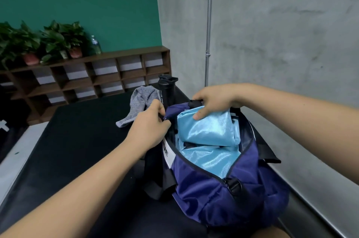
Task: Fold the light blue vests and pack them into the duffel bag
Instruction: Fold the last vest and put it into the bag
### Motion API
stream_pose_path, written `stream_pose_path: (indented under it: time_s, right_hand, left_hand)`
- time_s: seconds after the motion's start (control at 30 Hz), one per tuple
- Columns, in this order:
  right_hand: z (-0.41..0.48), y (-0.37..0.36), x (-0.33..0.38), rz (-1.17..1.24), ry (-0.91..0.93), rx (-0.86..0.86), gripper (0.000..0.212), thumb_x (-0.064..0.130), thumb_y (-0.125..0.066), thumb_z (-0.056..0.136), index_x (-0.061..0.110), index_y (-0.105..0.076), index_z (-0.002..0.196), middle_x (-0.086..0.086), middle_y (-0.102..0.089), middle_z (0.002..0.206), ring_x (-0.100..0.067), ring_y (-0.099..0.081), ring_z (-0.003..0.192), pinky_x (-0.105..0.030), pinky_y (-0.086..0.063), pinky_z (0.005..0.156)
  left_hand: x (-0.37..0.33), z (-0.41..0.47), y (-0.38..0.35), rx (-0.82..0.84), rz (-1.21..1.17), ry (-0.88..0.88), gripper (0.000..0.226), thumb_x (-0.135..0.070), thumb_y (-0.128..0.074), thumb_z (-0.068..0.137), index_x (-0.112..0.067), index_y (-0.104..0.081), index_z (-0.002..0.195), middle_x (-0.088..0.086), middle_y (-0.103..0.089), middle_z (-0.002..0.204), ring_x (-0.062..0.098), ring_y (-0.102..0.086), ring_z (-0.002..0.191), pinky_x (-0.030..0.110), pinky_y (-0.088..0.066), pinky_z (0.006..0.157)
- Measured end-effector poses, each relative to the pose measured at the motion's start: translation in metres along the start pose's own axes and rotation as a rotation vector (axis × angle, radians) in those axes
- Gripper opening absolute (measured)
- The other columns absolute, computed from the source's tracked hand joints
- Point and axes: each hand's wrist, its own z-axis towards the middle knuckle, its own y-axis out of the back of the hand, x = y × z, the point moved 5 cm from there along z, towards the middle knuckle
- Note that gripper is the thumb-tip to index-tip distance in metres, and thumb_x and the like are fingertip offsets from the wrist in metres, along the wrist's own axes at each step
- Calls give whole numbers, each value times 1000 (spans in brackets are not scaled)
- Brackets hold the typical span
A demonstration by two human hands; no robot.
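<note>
— Green wall, cubby shelf at the back, black table below. Why is the left hand clenched?
— It grips the duffel bag by its rim beside the striped cloth, I'd judge to hold the mouth wide.
— Where are the vests?
— Both folded inside: the lower vest lies flat, the upper vest sits on it, its far end pinched by the right hand, thumb on top, probably tucking it down.
</note>
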Motion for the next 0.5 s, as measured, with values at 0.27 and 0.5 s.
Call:
stream_pose_path:
  time_s: [0.27, 0.5]
  right_hand:
    - [41, -43, -3, -216, -52, 207, 73, 53, -69, 99, 29, -40, 162, 6, -50, 157, -27, -50, 142, -41, -43, 115]
    - [14, -71, 8, -638, 37, -315, 49, 47, -60, 102, 18, -50, 140, -9, -57, 136, -34, -55, 124, -47, -44, 99]
  left_hand:
    - [-3, 1, -3, 17, 72, -89, 22, -14, -67, 85, -26, -52, 95, -4, -70, 79, 17, -64, 80, 21, -40, 60]
    - [-15, 15, -6, 11, 103, -196, 27, -4, -66, 80, -24, -54, 94, -7, -66, 78, 9, -61, 78, 26, -44, 64]
